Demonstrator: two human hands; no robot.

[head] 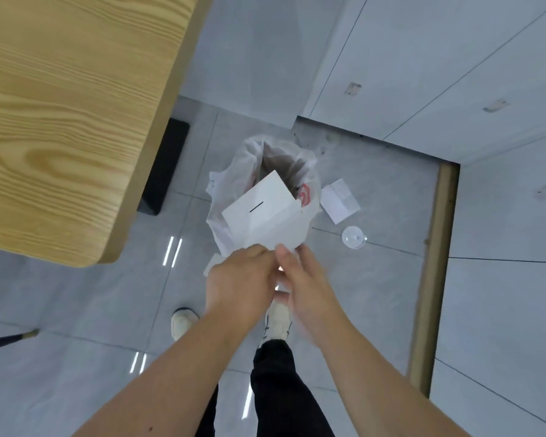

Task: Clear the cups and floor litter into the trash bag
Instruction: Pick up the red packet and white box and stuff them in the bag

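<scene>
The trash bag (265,171), white and open-mouthed, is standing on the tiled floor (76,294) at frame centre, and just below it the left hand (238,283) and right hand (303,285) are pressing together, both pinching the near edge of a flattened white carton (259,206) that is tipping into the bag's mouth. This looks like the litter-dropping step. Next, both hands would need to let go, then reach right of the bag for the white paper (339,200) and the clear cup (353,237) lying on the tiles.

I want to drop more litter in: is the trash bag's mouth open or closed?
Open. The trash bag gapes at the top, showing litter inside, and a white box held by both hands sits over its mouth.
</scene>
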